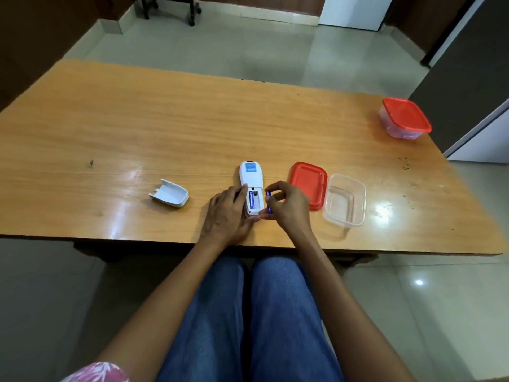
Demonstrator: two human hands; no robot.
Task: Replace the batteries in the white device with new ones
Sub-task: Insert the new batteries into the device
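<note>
One battery [251,199] sits in left slot of white device [250,172], near table [110,119] front edge. Our left hand [225,213] holds device at its side; right hand [286,208] pinches second battery [268,205] just beside it. We judge battery light, smooth, slippery: grip at middle.

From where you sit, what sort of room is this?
Probably an office or workroom: a plain wooden table, a pale tiled floor, and what looks like a wheeled chair base by the far wall.
</note>
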